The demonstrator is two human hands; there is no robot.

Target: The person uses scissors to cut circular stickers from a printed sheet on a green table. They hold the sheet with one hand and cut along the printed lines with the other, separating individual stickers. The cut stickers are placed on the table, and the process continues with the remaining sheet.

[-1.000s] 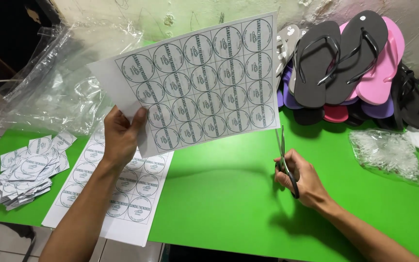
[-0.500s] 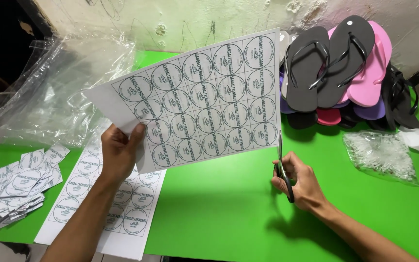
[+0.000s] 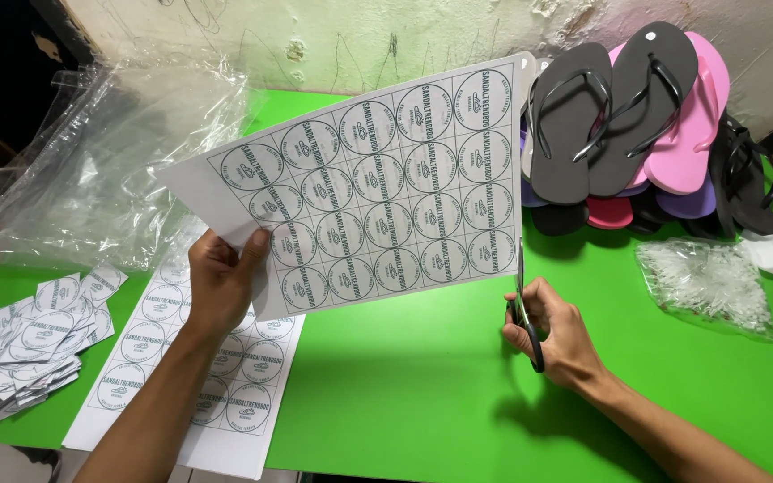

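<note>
My left hand [image 3: 224, 279] grips the lower left edge of a white sheet [image 3: 378, 183] printed with rows of round labels and holds it up, tilted, above the green table [image 3: 404, 394]. My right hand [image 3: 555, 333] holds black-handled scissors [image 3: 523, 309], their blades pointing up along the sheet's right edge. More printed sheets [image 3: 225, 376] lie flat on the table under my left forearm.
A heap of cut square labels [image 3: 33, 344] lies at the left. Clear plastic bags [image 3: 109, 170] are piled at the back left. Black, pink and purple flip-flops [image 3: 637, 125] are stacked at the back right, with a bag of small white pieces [image 3: 709, 282] in front.
The raised sheet has come closer to the scissors, whose blades now sit at its right edge. My view has shifted slightly.
</note>
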